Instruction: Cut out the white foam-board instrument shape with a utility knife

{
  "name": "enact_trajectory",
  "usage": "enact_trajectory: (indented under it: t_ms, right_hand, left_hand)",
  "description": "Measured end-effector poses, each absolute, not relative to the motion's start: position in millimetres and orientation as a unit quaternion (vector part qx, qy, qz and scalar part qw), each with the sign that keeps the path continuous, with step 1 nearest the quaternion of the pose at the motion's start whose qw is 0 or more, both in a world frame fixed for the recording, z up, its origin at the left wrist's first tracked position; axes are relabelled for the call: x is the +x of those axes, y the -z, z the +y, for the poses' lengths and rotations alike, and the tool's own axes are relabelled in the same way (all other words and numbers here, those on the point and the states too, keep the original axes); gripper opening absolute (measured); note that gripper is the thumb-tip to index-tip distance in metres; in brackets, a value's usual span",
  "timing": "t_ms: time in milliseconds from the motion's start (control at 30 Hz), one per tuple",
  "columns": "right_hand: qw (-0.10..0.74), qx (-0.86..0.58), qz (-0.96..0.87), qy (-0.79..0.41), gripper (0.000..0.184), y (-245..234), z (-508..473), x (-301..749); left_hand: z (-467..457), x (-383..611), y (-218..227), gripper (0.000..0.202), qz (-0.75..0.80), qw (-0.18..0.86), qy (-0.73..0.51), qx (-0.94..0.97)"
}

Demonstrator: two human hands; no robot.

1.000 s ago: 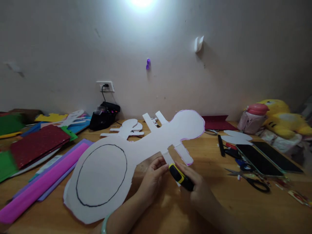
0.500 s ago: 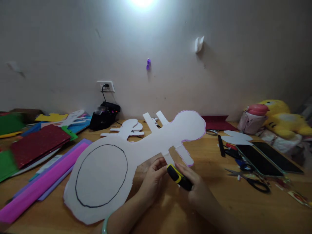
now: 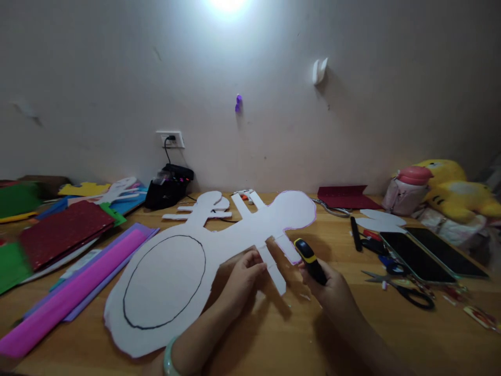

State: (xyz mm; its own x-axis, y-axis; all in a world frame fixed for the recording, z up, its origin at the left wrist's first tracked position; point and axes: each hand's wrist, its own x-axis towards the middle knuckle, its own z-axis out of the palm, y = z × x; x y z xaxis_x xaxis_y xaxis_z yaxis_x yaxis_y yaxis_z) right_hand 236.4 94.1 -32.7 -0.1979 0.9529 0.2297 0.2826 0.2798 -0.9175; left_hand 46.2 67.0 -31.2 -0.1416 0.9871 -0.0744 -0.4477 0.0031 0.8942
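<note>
A large white foam-board cutout point(image 3: 238, 235) lies slantwise, with a round head at the right, strip-like limbs and a big lower disc marked by a black oval line. Purple marker edges its head and one limb. My left hand point(image 3: 245, 277) pinches the board's edge beside the front limb point(image 3: 274, 269). In my right hand point(image 3: 332, 287) is a yellow-and-black utility knife point(image 3: 311, 261), raised just right of the purple-edged limb point(image 3: 288, 248) and apart from the front one. I cannot make out its blade.
Smaller white cutouts point(image 3: 207, 206) lie behind. Magenta and purple sheets point(image 3: 82, 287) and a dark red sheet point(image 3: 66, 232) are at left. Scissors point(image 3: 410, 296), two phones point(image 3: 417, 258), pliers point(image 3: 332, 209), a pink-lidded bottle point(image 3: 407, 190) and a yellow plush toy point(image 3: 450, 188) sit right.
My right hand has moved right with the utility knife, away from the front limb, which now shows whole. The cutout's head end has dropped lower and slightly left. My left hand stays near its place.
</note>
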Motion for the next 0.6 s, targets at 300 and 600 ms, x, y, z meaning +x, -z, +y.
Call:
enact_trajectory:
  t_ms: [300,600]
  right_hand:
    - [0.42,-0.418,-0.745,-0.306,0.023,34,83,229]
    - [0.396,-0.373,-0.836,-0.068,0.041,45,83,231]
  left_hand:
    - [62,53,30,0.025,0.428,0.536,-0.618,0.385]
    - [53,61,34,0.02,0.459,0.505,-0.6,0.418]
